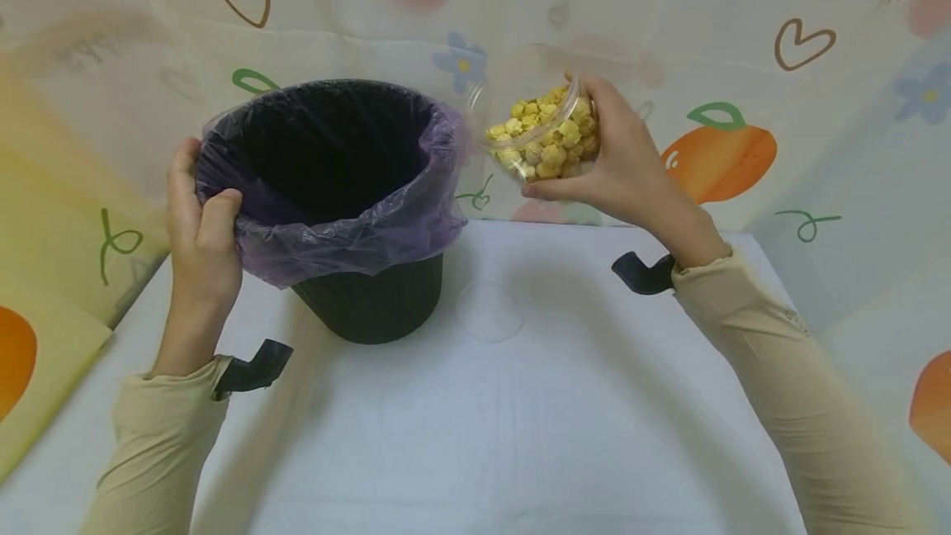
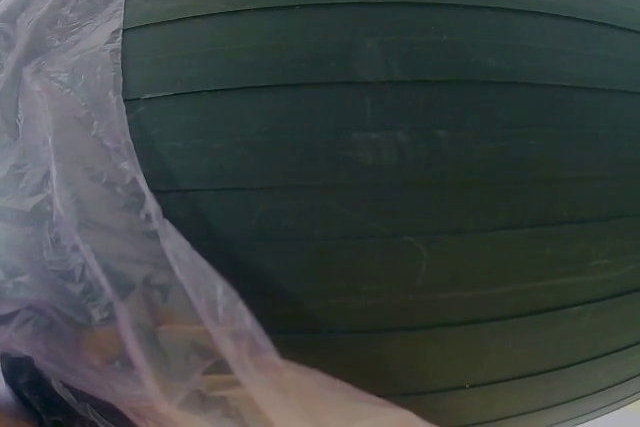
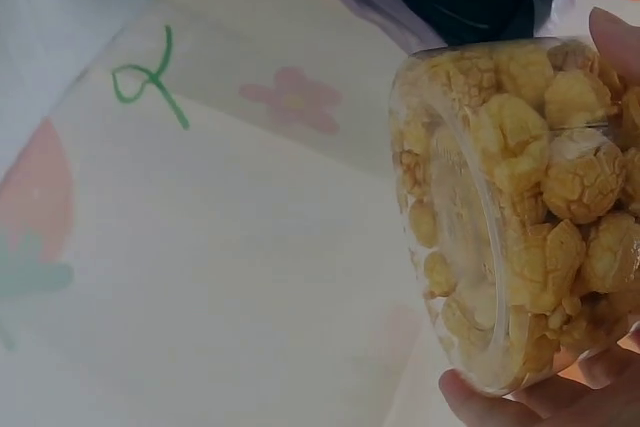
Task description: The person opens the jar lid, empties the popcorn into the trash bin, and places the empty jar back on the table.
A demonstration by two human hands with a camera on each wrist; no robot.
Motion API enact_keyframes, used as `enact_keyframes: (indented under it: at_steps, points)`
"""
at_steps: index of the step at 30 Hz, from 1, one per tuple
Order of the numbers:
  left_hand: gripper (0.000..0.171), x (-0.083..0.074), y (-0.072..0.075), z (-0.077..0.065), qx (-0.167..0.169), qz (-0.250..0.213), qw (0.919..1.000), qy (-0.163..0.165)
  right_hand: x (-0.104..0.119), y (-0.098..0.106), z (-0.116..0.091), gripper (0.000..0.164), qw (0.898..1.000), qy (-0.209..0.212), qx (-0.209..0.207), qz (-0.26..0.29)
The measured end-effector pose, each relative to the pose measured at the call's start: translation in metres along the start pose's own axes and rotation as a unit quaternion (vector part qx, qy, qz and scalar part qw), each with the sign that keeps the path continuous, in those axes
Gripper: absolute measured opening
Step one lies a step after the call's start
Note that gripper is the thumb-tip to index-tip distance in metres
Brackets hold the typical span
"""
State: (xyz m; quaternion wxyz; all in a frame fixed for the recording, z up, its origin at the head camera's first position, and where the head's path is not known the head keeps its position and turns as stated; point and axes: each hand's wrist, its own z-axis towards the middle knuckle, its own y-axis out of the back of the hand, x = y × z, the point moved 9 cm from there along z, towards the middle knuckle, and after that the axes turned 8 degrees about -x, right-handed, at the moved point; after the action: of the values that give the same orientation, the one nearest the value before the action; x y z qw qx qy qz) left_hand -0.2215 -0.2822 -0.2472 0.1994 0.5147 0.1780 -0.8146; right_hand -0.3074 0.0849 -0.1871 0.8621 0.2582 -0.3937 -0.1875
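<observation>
Yellow popcorn (image 1: 559,141) in clear jar (image 3: 508,217), tilted sideways inside right grip (image 1: 627,165)

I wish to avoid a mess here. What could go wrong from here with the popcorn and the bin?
1. The tilted jar in the right hand is beside the bin's opening, not over it, so popcorn might spill on the table.
2. The liner hangs loosely over the rim; pieces might catch in its folds.
3. The left hand holds the bin at one side; a strong pull might tip it.
</observation>
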Motion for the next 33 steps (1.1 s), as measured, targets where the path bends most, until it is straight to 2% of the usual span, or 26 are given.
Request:
enact_keyframes:
  at_steps: [6,12,20,27,33]
  points:
    - [0.065,0.001,0.001,0.000,0.003,0.036,0.9994,-0.004,0.013,-0.006,0.026,0.108,0.999,0.019,0.014,-0.033]
    - [0.065,0.001,0.003,0.002,0.005,0.093,0.9956,-0.007,0.021,-0.015,0.046,0.112,0.996,0.035,0.026,-0.084]
    - [0.065,-0.001,0.002,0.001,0.006,0.093,0.9956,-0.011,0.034,-0.031,0.066,0.116,0.987,0.054,0.054,-0.144]
    - [0.065,0.000,0.004,0.001,0.005,0.100,0.9950,-0.008,0.053,-0.049,0.077,0.113,0.966,0.102,0.078,-0.224]
    - [0.066,0.000,0.003,0.001,0.003,0.082,0.9966,-0.011,0.069,-0.062,0.082,0.106,0.941,0.149,0.087,-0.292]
